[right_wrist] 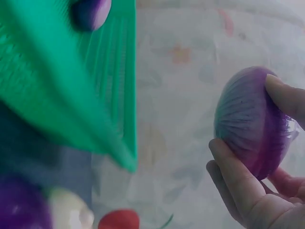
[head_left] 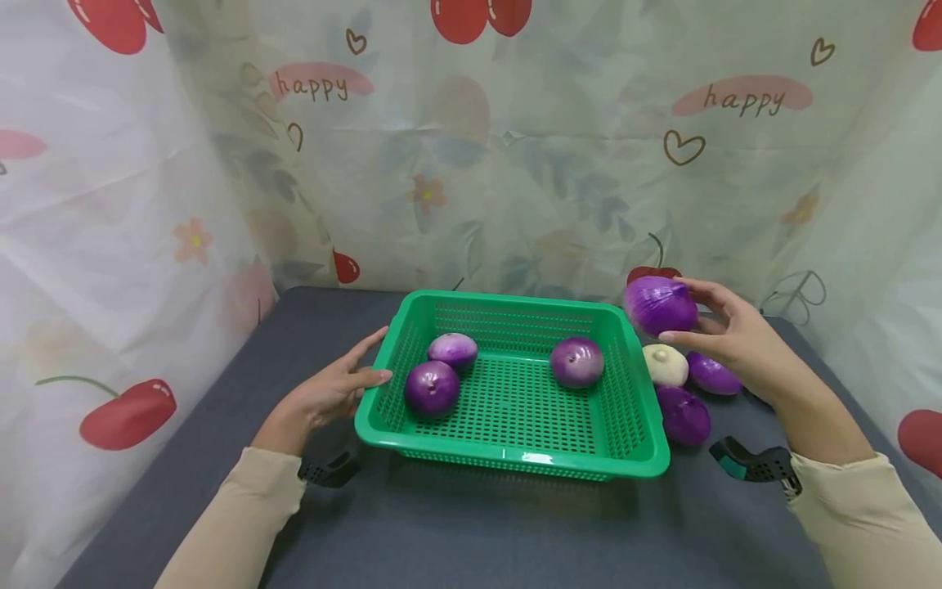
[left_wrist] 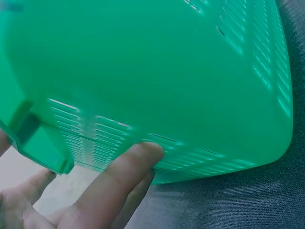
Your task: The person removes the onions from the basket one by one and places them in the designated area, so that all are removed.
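My right hand (head_left: pixel 724 331) holds a purple onion (head_left: pixel 660 306) between thumb and fingers, raised beside the far right corner of a green plastic basket (head_left: pixel 508 468). In the right wrist view the onion (right_wrist: pixel 250 119) shows pale ribbed skin on one side. My left hand (head_left: pixel 331 388) grips the basket's left rim, its thumb on top. Seen from the left wrist, fingers (left_wrist: pixel 119 176) touch the basket's slotted outer wall (left_wrist: pixel 157 71). Inside the basket lie a dark purple onion (head_left: pixel 432 389), a lighter purple onion (head_left: pixel 453 352) close to it, and another purple onion (head_left: pixel 576 362) towards the right.
Right of the basket, a whitish onion (head_left: pixel 666 365) and two purple onions (head_left: pixel 684 415) lie on the dark grey table (head_left: pixel 471 540). A printed curtain (head_left: pixel 515 188) encloses the table at the back and sides.
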`<state>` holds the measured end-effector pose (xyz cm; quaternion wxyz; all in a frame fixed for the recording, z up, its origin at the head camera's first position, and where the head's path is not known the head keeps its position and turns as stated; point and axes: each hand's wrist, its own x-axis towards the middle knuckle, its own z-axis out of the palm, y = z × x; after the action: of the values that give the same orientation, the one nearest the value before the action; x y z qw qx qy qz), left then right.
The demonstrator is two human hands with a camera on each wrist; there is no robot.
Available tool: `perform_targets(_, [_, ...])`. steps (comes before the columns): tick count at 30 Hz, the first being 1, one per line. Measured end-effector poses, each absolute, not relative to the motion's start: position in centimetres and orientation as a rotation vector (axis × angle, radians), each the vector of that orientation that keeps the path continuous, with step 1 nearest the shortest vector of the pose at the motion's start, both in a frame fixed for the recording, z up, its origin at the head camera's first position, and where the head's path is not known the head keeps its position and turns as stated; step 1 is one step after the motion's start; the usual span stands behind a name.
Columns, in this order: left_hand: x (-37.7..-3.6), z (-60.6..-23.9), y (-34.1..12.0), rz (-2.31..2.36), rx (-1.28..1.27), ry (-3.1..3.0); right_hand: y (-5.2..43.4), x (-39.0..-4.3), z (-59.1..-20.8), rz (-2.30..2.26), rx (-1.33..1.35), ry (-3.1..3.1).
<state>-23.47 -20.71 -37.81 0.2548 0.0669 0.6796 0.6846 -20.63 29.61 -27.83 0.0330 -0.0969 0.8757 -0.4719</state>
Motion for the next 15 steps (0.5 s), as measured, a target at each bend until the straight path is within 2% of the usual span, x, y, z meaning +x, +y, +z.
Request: perform_targets(15, [-23.5,-37.8,-20.6,1.852,0.171,1.871,36.8,-17.6,-33.9,-1.46,-0.15,2.842])
